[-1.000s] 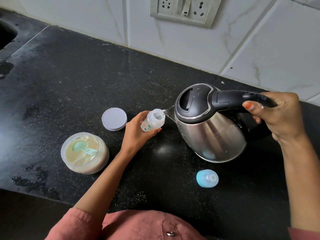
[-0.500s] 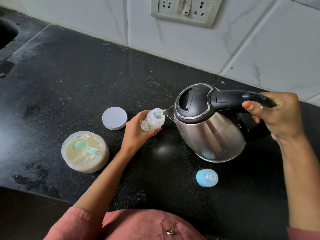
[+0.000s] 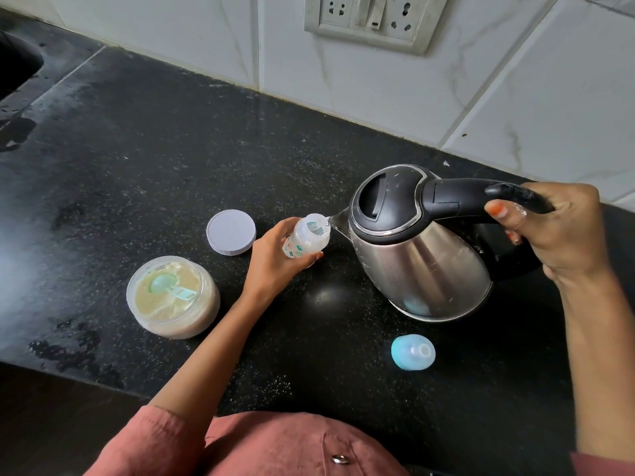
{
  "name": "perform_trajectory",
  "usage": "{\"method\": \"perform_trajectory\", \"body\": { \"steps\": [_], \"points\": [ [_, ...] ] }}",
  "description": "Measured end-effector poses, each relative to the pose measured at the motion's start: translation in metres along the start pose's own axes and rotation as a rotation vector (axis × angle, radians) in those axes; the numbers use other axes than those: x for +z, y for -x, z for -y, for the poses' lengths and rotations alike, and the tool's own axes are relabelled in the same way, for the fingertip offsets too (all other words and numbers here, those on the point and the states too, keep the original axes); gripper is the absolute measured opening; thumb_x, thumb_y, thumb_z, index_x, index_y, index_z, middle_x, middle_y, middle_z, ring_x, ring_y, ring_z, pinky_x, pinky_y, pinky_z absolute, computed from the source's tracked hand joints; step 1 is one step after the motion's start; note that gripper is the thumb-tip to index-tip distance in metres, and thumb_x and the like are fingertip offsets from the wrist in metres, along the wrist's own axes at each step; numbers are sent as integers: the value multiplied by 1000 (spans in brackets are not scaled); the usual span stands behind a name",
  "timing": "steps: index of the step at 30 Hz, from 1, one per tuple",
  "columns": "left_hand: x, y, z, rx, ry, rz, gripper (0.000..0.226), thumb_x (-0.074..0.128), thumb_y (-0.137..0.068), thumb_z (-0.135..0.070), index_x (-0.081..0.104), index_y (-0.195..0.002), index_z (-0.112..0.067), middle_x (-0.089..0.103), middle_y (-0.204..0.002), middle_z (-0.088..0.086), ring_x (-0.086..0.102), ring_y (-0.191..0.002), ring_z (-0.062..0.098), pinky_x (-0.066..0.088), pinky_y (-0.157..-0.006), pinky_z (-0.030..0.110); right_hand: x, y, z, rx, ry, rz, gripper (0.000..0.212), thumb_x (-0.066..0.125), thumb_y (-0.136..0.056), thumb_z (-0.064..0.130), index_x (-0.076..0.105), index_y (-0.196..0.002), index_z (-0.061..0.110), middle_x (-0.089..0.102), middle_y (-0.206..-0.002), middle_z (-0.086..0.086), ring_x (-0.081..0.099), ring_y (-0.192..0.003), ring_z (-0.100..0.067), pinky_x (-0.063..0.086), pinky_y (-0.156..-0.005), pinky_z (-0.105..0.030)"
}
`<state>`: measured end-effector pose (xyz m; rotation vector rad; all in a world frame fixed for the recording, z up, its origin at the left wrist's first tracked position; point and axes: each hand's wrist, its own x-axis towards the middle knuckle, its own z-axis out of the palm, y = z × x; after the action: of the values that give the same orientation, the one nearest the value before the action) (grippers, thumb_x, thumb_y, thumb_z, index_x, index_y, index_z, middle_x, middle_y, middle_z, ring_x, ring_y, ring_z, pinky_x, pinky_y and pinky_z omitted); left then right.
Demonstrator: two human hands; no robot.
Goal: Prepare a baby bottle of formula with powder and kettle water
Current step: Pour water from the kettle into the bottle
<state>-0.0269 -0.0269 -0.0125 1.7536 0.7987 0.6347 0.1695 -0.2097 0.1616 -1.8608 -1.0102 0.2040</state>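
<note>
Head view, looking down on a black counter [image 3: 137, 149]. Your left hand [image 3: 275, 262] holds a small baby bottle [image 3: 307, 237], fingers curled round its body, its open mouth tipped toward your right hand [image 3: 556, 231]. That hand is wrapped round the black handle of a steel kettle [image 3: 419, 262], which is tilted so its spout [image 3: 338, 218] sits right at the bottle's rim. A thin thread of water seems to pass across (too fine to be sure), and the fill level cannot be read.

Left of your left hand stands an open powder jar [image 3: 171, 297] with a green scoop [image 3: 168, 286] lying on the powder; its white lid [image 3: 231, 231] lies just beyond. A blue teat cap [image 3: 413, 352] lies between your hands, nearer your body.

This looks like the water-pouring step. Next you would need to level the kettle slowly, keeping the bottle steady, before reaching for the scoop
</note>
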Motion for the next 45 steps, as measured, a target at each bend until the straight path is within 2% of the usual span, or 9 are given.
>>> {"method": "perform_trajectory", "body": {
  "steps": [5,11,12,15,18,35,40,43,45],
  "points": [
    [1,0,0,-2,4,2,60,83,-64,-17,56,-118,-18,59,-112,-10,55,-111,12,43,-93,20,-1,0,-3,-10,16,14,86,67,-56,73,55,-61,-12,48,-40,8,37,-37,-7,27,-40,-21],
    [-1,0,0,-3,1,3,61,82,-64,-17,56,-119,-18,58,-114,-10,55,-112,12,43,-95,23,0,-1,2,5,1,-4,57,66,-56,74,61,-54,17,50,-41,8,38,-36,-7,28,-40,-20],
    [0,0,0,-3,-2,3,61,82,-64,-17,56,-119,-18,58,-114,-10,55,-112,13,43,-95,23,0,-1,1,4,6,-4,57,66,-56,74,63,-55,17,50,-41,8,38,-36,-7,28,-40,-21],
    [0,1,-2,-3,-10,3,62,82,-65,-16,55,-120,-16,57,-113,-11,54,-112,11,41,-94,22,-1,-1,0,-12,18,-2,88,66,-55,74,58,-65,-13,49,-41,7,37,-36,-7,27,-41,-21],
    [-1,0,-2,-2,-7,2,62,82,-65,-16,55,-120,-16,56,-113,-11,53,-112,10,40,-93,20,-2,-1,-3,-18,37,11,96,67,-54,75,56,-68,-20,49,-41,7,37,-37,-7,27,-41,-22],
    [0,0,0,-1,-14,-4,63,83,-64,-17,55,-121,-16,60,-117,-6,54,-113,13,44,-98,28,-1,-3,-2,-19,49,14,92,66,-56,74,57,-67,-17,51,-42,9,40,-37,-6,29,-41,-17],
    [-1,0,-1,1,-11,-6,62,82,-65,-17,56,-121,-16,58,-114,-10,54,-112,12,43,-97,25,-1,-2,-2,-17,58,8,76,66,-57,74,55,-55,-1,51,-42,8,39,-37,-6,29,-41,-18],
    [-1,0,-2,3,-10,-4,62,82,-65,-16,55,-121,-16,57,-114,-11,54,-112,11,41,-95,22,0,-2,-2,-25,62,19,86,66,-58,73,56,-61,-13,51,-42,9,39,-37,-6,29,-41,-18],
    [-1,0,-1,4,-10,-3,62,82,-65,-16,55,-121,-17,57,-114,-11,54,-113,11,41,-95,20,0,-3,-2,-31,72,23,86,65,-58,73,55,-61,-13,50,-42,10,39,-37,-5,29,-41,-18]
  ]
}}
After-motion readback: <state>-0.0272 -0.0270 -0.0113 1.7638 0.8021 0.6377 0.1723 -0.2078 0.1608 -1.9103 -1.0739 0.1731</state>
